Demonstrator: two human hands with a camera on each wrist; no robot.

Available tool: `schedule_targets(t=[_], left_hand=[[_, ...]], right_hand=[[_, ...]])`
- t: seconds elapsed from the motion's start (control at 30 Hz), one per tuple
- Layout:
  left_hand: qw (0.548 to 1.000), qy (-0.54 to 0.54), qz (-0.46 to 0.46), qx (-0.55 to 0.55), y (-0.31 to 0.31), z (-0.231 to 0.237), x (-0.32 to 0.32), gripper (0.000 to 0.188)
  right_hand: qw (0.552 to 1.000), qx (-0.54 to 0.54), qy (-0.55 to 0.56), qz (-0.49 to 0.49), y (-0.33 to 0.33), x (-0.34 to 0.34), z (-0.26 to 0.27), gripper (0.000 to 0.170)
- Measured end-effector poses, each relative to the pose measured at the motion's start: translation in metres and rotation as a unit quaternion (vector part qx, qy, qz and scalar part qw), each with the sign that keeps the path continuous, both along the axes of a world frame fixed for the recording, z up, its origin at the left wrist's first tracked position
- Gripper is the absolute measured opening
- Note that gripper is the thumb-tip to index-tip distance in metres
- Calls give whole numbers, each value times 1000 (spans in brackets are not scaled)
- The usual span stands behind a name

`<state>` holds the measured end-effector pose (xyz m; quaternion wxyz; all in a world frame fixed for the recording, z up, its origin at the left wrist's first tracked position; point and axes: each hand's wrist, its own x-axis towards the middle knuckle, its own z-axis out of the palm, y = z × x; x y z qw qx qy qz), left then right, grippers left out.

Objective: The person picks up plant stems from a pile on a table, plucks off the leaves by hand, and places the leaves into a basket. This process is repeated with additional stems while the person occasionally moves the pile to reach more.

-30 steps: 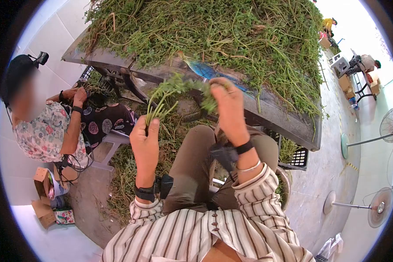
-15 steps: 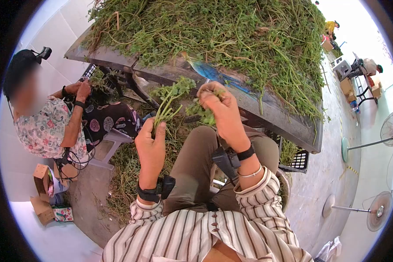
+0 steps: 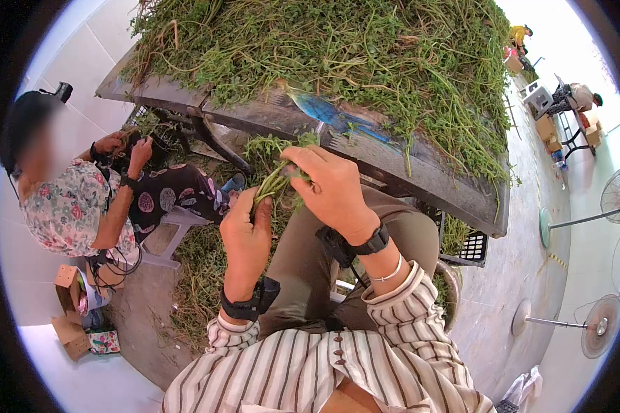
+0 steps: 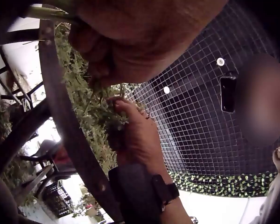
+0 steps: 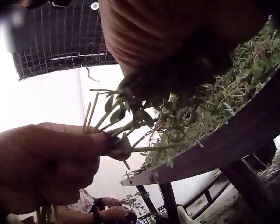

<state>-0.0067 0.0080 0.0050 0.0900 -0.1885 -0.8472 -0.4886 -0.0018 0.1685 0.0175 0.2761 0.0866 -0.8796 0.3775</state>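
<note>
In the head view the left hand [image 3: 246, 237] pinches a small bunch of green stems [image 3: 274, 184] between thumb and fingers. The right hand [image 3: 334, 193] has its curled fingers at the upper part of this bunch, with leafy sprigs gripped under them. Seen from the right wrist, the left hand [image 5: 46, 163] holds cut-looking stems upright, and dark leaves [image 5: 140, 116] hang below the right hand [image 5: 177, 32]. The left wrist view shows the right hand [image 4: 142, 140] close beyond the left hand [image 4: 140, 37]. Behind them a large heap of greens [image 3: 324, 48] covers the table [image 3: 255, 117].
A seated person in a floral shirt [image 3: 76, 206] handles greens at the left. Loose greens [image 3: 200, 275] lie on the floor, and a black crate [image 3: 474, 249] stands under the table. Cardboard boxes [image 3: 69, 334] are at the lower left; fans [image 3: 599, 327] stand at the right.
The right hand has moved left and slightly down from beside the table edge to the left hand's bunch. The left hand has shifted slightly right, still holding its stems.
</note>
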Motion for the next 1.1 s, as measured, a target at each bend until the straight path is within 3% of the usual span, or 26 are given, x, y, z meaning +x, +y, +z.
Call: schedule_targets(t=[0.1,0.17,0.2,0.27,0.37,0.4,0.47,0.57,0.7,0.77,0.8,0.87,0.9,0.93,0.97,1.0,1.07,1.1], left_hand=[[1000,1,-3,-5,-1,0,-1,14],[1000,11,-4,-13,-2,0,-2,15],[1000,8,-9,-6,-1,0,-1,15],[1000,7,-12,2,0,1,0,16],[999,25,-35,19,4,6,0,16],[999,24,-37,19,5,6,0,16],[999,22,-41,18,6,6,-1,15],[998,25,-52,23,6,3,-1,16],[999,6,-53,10,10,9,-1,18],[998,8,-61,12,10,9,-2,19],[999,20,-46,18,8,7,-3,19],[999,28,-31,24,1,4,-6,19],[999,-27,-9,28,-7,2,-7,19],[996,-81,14,33,-14,0,-8,18],[996,-68,1,64,-15,-4,-10,18],[996,-67,4,65,-17,-5,-10,18],[997,-76,-3,33,-18,-1,-8,20],[997,-75,-3,32,-17,0,-7,20]], right_hand=[[999,0,51,13,1,-4,-9,23],[990,-129,50,8,-4,-5,-11,17],[990,-129,50,8,-4,-3,-8,17],[937,-325,-128,16,-4,1,1,16],[910,-387,-151,21,2,0,-2,16],[910,-386,-151,21,2,-2,-4,16],[985,-165,34,-37,1,-6,-7,17],[993,-104,34,-50,3,-4,-4,17],[991,-109,54,-58,6,-5,-3,17],[973,-207,-71,-67,8,-3,0,16],[973,-207,-72,-68,16,-4,1,16],[936,-335,9,-108,44,-7,4,13],[936,-335,7,-111,51,-4,8,13],[885,-461,13,-63,56,-1,15,14],[816,-577,19,-12,57,0,21,14],[817,-577,17,-8,52,1,24,14],[758,-649,-49,40,36,6,27,15],[761,-643,-65,56,31,5,29,14]])
